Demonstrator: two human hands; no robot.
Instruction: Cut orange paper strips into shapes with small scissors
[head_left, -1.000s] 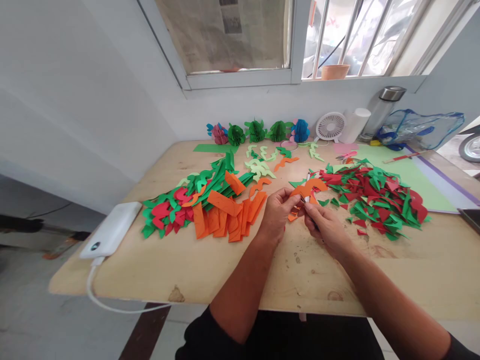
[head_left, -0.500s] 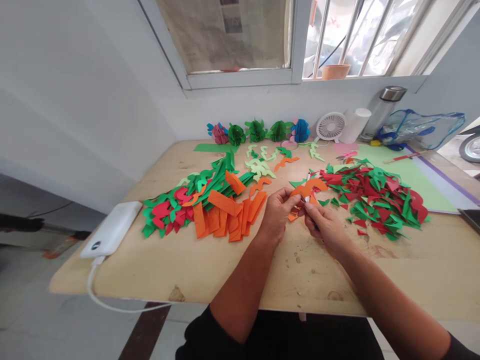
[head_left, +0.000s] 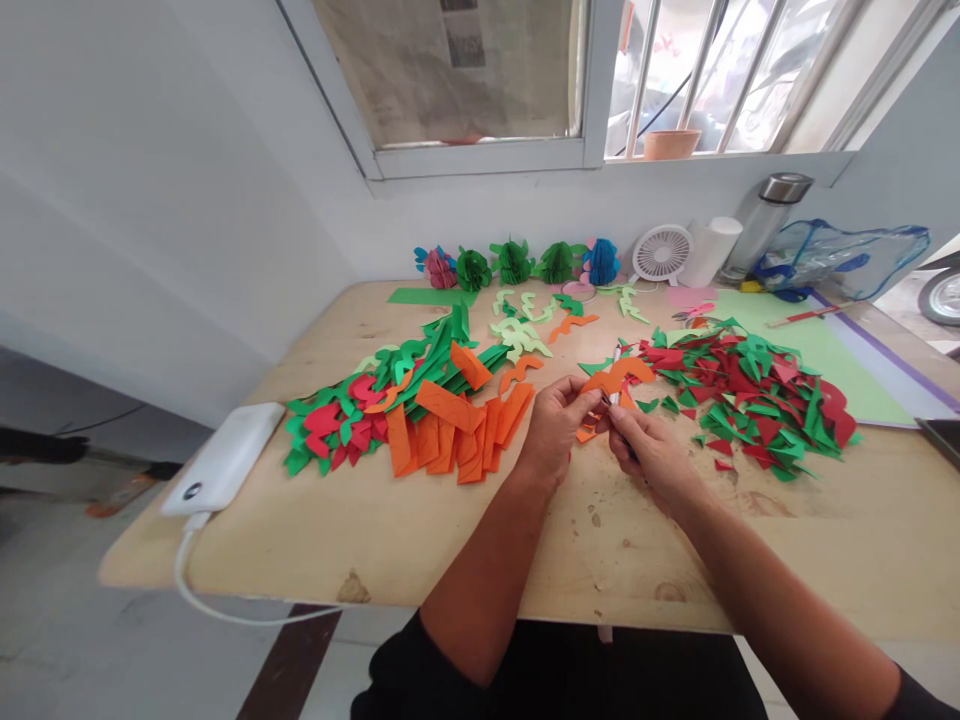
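Note:
My left hand pinches a wavy-edged orange paper cutout between thumb and fingers. Close beside it, my right hand is closed around scissors; little more than a bit of metal and a dark handle part shows, the rest being hidden by the fingers. The two hands nearly meet above the table. Behind them lies a white pen, partly covered by the cutout. Left of my left hand are folded orange paper pieces, with green folded strips and red cutouts around them.
Red and green paper scraps are heaped at right. Along the wall stand several paper honeycomb figures, a small white fan and a glass bottle. A white power bank with a cable lies at the table's left edge.

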